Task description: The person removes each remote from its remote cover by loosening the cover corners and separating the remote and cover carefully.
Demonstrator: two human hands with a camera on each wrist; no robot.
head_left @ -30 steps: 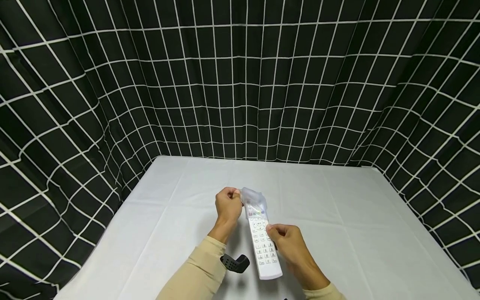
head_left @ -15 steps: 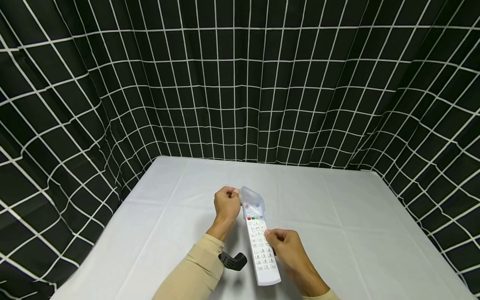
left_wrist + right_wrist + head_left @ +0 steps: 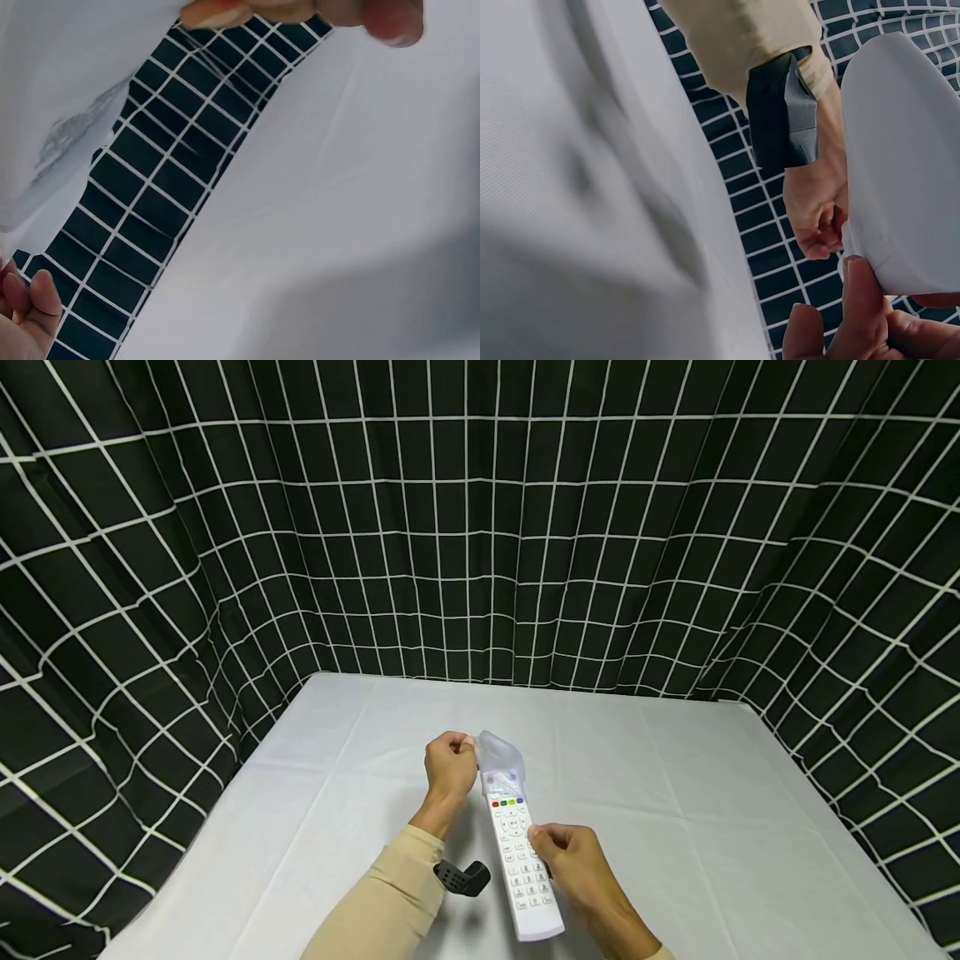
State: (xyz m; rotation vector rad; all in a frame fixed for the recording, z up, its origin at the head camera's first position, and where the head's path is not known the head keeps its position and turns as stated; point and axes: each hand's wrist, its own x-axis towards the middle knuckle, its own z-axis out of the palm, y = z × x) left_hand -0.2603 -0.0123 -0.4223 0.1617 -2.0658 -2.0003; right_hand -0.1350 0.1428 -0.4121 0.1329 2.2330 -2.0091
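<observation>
A long white remote control tilts toward me over the table, its rows of buttons facing up. Its far end sits inside a translucent plastic sleeve, whose loose end stands beyond the remote. With thumb and fingers my left hand pinches the sleeve's far left corner. My right hand grips the remote by its right edge, thumb on top near the middle; its other fingers are mostly hidden underneath. A row of coloured buttons shows just below the sleeve's edge. In the right wrist view, the remote's smooth underside fills the right.
A white cloth covers the table. Black curtains with a white grid hang behind it and along both sides. A black strap mount sticks out from my left wrist.
My right hand has drawn the remote toward me while my left hand keeps the sleeve's corner. The sleeve covers less of the remote, and the coloured buttons have come out from under it.
</observation>
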